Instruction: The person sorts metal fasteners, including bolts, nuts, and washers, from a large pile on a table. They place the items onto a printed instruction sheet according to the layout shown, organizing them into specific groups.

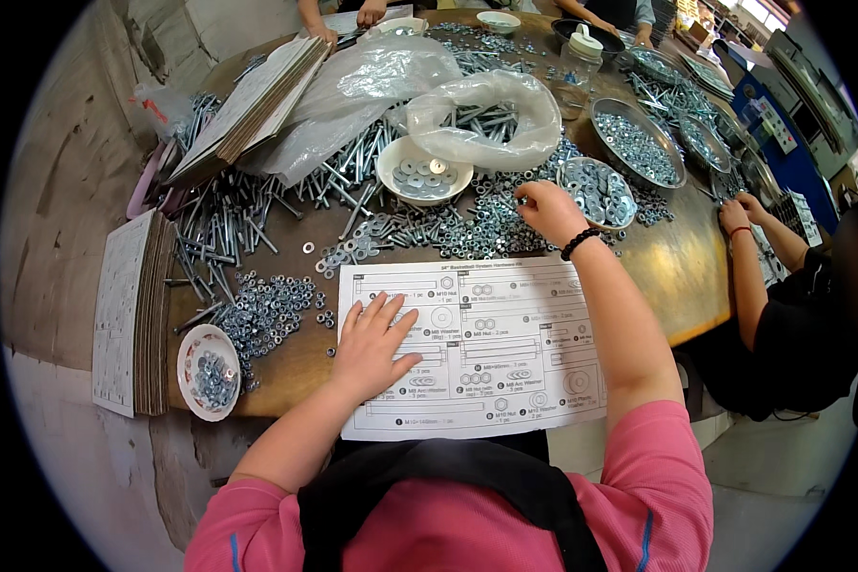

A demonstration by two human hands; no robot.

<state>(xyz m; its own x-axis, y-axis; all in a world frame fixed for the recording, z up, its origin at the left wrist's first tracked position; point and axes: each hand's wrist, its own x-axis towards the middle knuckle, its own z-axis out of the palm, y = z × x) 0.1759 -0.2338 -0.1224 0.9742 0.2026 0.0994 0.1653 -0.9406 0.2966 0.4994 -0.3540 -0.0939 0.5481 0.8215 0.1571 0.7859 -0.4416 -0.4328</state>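
My left hand (379, 341) lies flat with fingers spread on a white printed sheet (505, 357) showing outlines of bolts, nuts and washers. Beyond the sheet's far edge, my right hand (549, 214) is closed in a pinch above a heap of small metal nuts (481, 227). Something small and dark shows at its fingertips, too small to make out. Just right of that hand stands a bowl of large washers (596, 191). Farther left, a white bowl (423, 195) holds more flat washers, and loose washers (357, 246) lie between it and the sheet.
Long bolts (229, 224) pile up at the left, below a clear plastic bag (372, 86) and a cardboard stack (248, 110). A flowered bowl (210, 405) and loose nuts (275, 310) sit near left. Metal trays (672, 172) stand right. Other people's hands (737, 215) work around the table.
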